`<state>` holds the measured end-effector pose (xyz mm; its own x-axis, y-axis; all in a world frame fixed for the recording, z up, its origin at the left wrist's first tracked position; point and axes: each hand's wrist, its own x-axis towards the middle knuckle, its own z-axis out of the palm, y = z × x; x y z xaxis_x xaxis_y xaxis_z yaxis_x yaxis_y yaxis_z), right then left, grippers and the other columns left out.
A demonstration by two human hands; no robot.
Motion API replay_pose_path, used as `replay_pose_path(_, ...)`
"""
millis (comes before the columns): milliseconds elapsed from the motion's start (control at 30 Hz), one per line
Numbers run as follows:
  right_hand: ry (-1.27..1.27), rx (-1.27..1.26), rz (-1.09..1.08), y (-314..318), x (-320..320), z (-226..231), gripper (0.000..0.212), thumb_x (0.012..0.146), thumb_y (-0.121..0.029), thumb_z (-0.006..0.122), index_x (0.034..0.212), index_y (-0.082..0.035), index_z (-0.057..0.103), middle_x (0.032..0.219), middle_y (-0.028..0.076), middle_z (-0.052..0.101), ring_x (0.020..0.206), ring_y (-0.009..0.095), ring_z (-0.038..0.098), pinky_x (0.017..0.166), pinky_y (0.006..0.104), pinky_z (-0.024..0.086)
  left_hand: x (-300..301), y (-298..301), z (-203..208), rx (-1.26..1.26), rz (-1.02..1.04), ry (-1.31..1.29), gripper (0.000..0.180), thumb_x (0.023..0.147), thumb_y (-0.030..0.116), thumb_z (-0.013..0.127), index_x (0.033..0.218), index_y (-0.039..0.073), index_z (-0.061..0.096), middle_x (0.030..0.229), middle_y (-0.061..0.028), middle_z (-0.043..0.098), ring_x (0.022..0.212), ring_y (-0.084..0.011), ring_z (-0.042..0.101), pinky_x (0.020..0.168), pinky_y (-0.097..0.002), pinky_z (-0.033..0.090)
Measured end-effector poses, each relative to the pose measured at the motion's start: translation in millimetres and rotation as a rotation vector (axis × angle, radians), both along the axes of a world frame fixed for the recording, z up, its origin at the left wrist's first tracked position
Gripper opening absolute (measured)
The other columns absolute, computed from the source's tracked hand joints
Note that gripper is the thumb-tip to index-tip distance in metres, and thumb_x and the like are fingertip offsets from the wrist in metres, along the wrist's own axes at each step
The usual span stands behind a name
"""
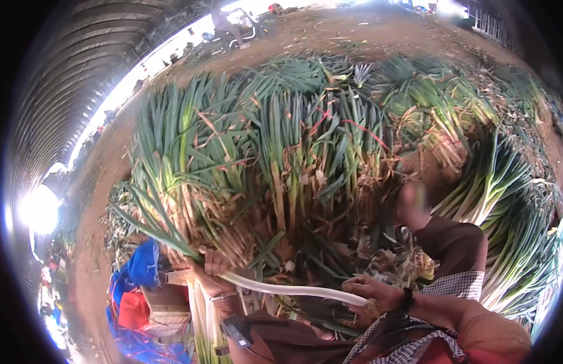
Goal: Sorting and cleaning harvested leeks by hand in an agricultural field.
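Text: none legible | numbers, signs: none legible | background: perhaps too blurred

Leek stalk (293, 290): white shank smooth and glossy; its green leaves (155, 232) waxy, low sheen. Leek bundles (172, 130) on the ground (378, 33): leaves satin to matt, outer husks dry and papery. Ground: bare earth, matt and rough up to its far edge. Toward its near left corner, blue sheeting (142, 265) reads from here as thin plastic, creased, semi-gloss; the red piece (133, 311) beside it, material unclear. Trousers (460, 242): matt brown cloth. Checked cloth (460, 284): matt fabric. Bracelet (222, 296): bright, metal-like. Roof (81, 60): ribbed, apparently sheet metal.
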<state>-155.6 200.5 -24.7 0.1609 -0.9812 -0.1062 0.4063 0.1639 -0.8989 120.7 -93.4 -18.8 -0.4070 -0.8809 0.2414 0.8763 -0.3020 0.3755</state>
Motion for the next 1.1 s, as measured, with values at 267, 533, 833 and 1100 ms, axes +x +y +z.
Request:
replay_pose_path(267, -0.544, -0.04, -0.373, 28.6, -83.6, 40.8, 0.026, 0.093, -0.031, 0.065, 0.081, -0.009, 0.055, 0.059, -0.005, 0.039, 0.046, 0.007, 0.034, 0.042, 0.0229, 0.028, 13.9, 6.5, 18.3, 0.006, 0.352, -0.179, 0.055, 0.093, 0.062, 0.049, 0.098, 0.009, 0.062, 0.053, 0.0069, 0.029, 0.044, -0.0063, 0.026, 0.038, -0.0211, 0.023)
replay_pose_path(533, 0.953, -0.396, -0.315, -48.0, -49.6, 5.7, 0.044, 0.086, -0.025, 0.069, 0.121, -0.002, 0.055, 0.114, 0.018, 0.06, 0.109, 0.036, 0.056, 0.089, 0.0458, 0.046, -73.3, 50.4, 31.1, -0.002, 0.394, -0.406, 0.046, 0.095, 0.058, 0.052, 0.087, 0.013, 0.058, 0.049, 0.007, 0.028, 0.041, -0.0055, 0.025, 0.036, -0.0229, 0.02)
replay_pose_path(833, 1.409, -0.096, 0.025, -43.8, -64.2, -135.9, 0.015, 0.088, -0.016, 0.059, 0.094, -0.004, 0.052, 0.069, 0.009, 0.061, 0.063, 0.034, 0.063, 0.059, 0.0394, 0.051, -58.8, 18.6, 44.7, -0.162, 0.553, -0.605, 0.045, 0.1, 0.049, 0.048, 0.085, 0.007, 0.055, 0.053, 0.0074, 0.027, 0.045, -0.0057, 0.022, 0.04, -0.0243, 0.016)
replay_pose_path(1100, 1.394, 0.372, -0.35, -51.9, -213.0, -253.5, 0.025, 0.086, -0.017, 0.058, 0.102, 0.003, 0.058, 0.11, 0.028, 0.06, 0.099, 0.042, 0.06, 0.084, 0.0486, 0.049, -98.1, 28.0, 44.9, 0.11, 0.594, -0.708, 0.036, 0.101, 0.036, 0.053, 0.106, 0.001, 0.053, 0.064, 0.0028, 0.033, 0.053, -0.0068, 0.031, 0.047, -0.021, 0.027)
